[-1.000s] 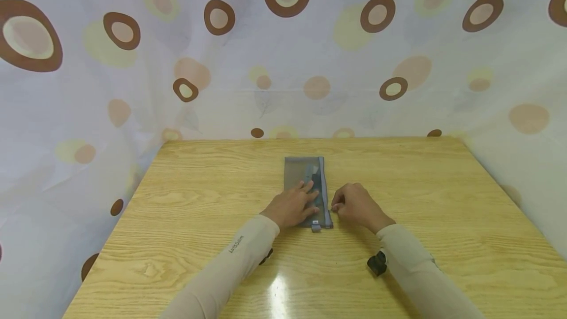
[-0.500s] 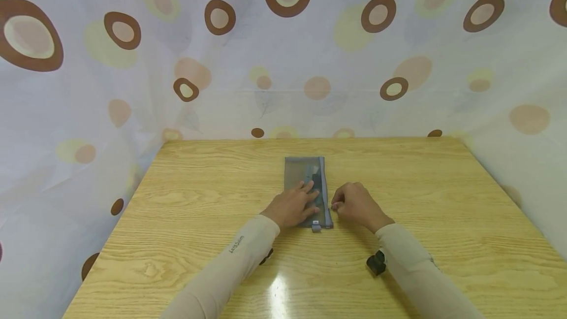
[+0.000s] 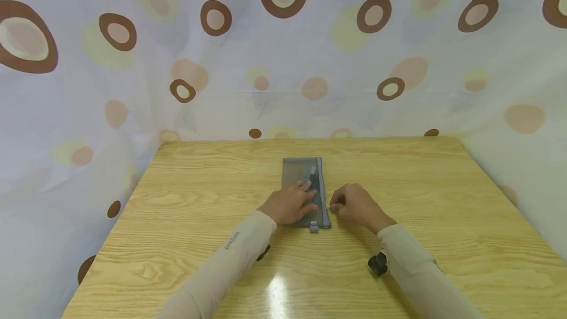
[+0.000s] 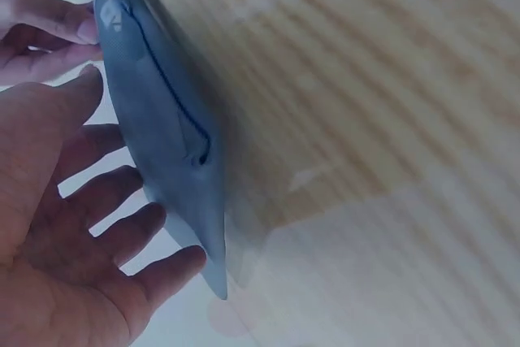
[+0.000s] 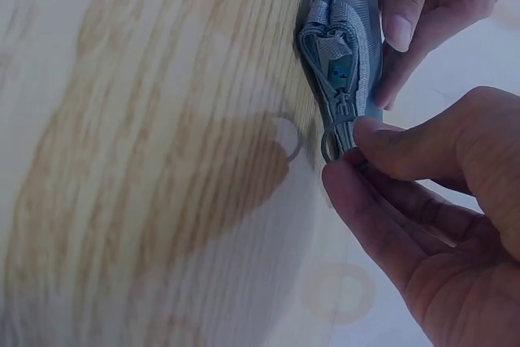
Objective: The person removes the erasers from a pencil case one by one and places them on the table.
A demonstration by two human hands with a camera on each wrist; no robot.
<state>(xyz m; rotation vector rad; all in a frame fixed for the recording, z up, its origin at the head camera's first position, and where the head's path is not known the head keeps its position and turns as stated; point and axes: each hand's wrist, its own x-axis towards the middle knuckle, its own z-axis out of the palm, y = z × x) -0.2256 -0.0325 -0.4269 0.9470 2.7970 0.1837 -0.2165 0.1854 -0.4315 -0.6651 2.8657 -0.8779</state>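
A grey see-through mesh zip pouch (image 3: 294, 171) lies flat on the wooden table, its long zipper edge facing right. Through the mesh show a bluish strip and a dark item. My left hand (image 3: 290, 204) rests on the pouch with fingers straight and spread; the left wrist view shows these fingers (image 4: 122, 193) along its side. Beside the zipper, my right hand (image 3: 356, 206) pinches the zipper pull (image 5: 327, 142), a cord loop, between thumb and forefinger. Near the slider (image 5: 344, 105) the zipper gapes, and something teal shows inside.
The light wooden table (image 3: 199, 181) carries the pouch near its middle. A white curtain (image 3: 283, 107) with brown and yellow spots hangs behind the table and along both sides. A small fabric tab (image 3: 314, 229) sticks out at the pouch's near end.
The head view has shifted very slightly. Both hands and the pouch keep the same places relative to each other.
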